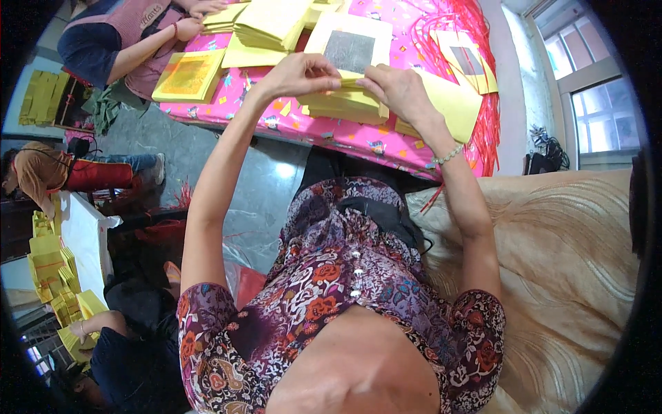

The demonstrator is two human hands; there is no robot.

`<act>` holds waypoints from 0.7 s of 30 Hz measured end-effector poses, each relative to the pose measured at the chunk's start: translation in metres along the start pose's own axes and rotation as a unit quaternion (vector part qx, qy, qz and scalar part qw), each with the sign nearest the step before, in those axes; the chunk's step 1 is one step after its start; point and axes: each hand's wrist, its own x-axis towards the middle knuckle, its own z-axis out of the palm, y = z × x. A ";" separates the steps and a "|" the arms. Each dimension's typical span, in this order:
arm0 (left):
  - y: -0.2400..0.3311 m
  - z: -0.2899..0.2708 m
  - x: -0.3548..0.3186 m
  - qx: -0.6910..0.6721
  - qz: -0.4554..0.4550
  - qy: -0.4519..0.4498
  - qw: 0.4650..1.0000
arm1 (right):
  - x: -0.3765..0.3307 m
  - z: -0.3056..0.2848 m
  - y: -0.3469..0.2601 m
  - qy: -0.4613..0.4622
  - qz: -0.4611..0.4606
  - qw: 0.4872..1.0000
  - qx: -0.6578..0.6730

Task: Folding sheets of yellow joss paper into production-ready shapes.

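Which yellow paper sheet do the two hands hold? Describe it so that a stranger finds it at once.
Start at the pink patterned table. Near its front edge lies a stack of yellow sheets. The held sheet stands on it, pinched by the left hand and right hand; unlike neighbours, it shows a grey square.

Both arms reach forward, hands meeting.
The left hand (293, 74) and right hand (398, 91) pinch with fingertips nearly touching; forearms bare.

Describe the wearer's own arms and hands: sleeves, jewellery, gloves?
Both hands are bare, no gloves. The left hand and its forearm carry nothing. The right hand has a pale beaded bracelet at the wrist. Short sleeves of a purple floral blouse end above the elbows.
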 end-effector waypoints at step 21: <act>0.027 -0.052 0.001 -0.097 0.010 -0.008 0.995 | 0.012 -0.001 0.033 0.005 0.151 0.982 0.116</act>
